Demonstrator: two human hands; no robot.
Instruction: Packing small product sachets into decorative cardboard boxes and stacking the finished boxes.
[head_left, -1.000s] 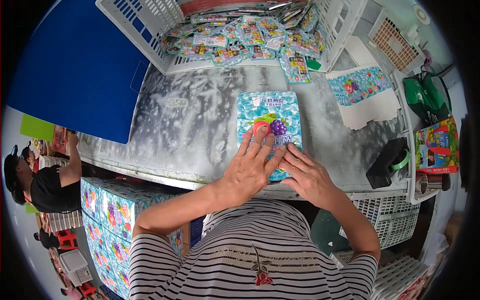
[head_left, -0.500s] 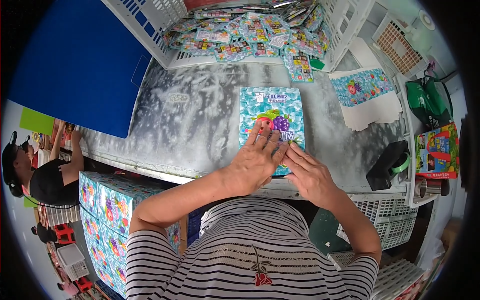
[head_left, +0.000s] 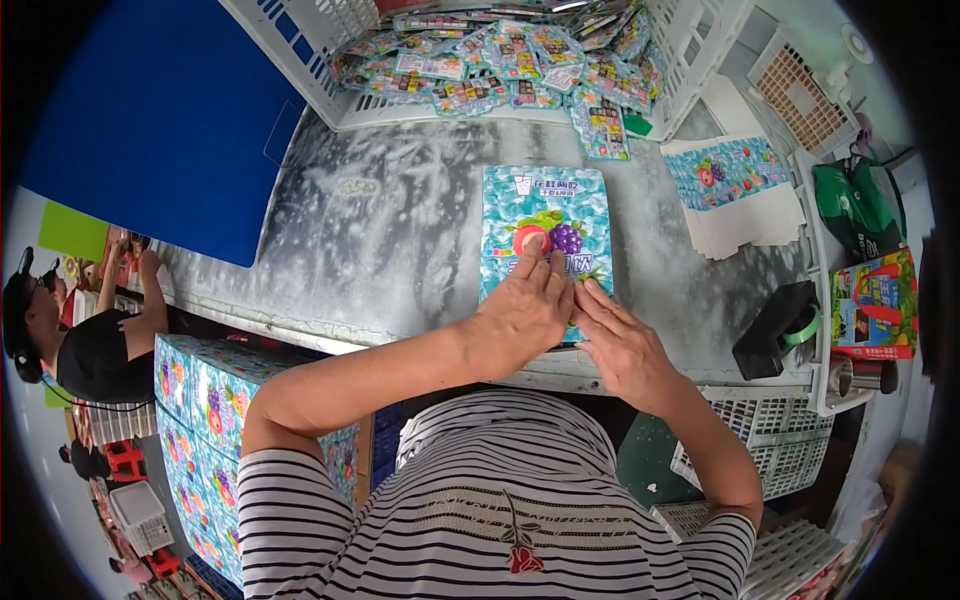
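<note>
A flat turquoise carton printed with fruit lies on the grey worktop, near its front edge. My left hand rests on the carton's front half with its fingers stretched out and pointing away from me. At the carton's near right corner, my right hand lies with straight fingers across the edge. The fingertips of both hands are close together over the print. Nothing shows in the grasp of either hand, though the carton's near edge is partly hidden beneath them.
Behind the carton, a white plastic basket on its side holds many printed pouches. Flat carton blanks are stacked at right, with a black tape dispenser nearer. A blue board covers the left; printed boxes stand below. Another person works at left.
My left hand has drawn slightly back toward me, its fingers closer together. My right hand has barely moved, and the carton stays on the worktop.
</note>
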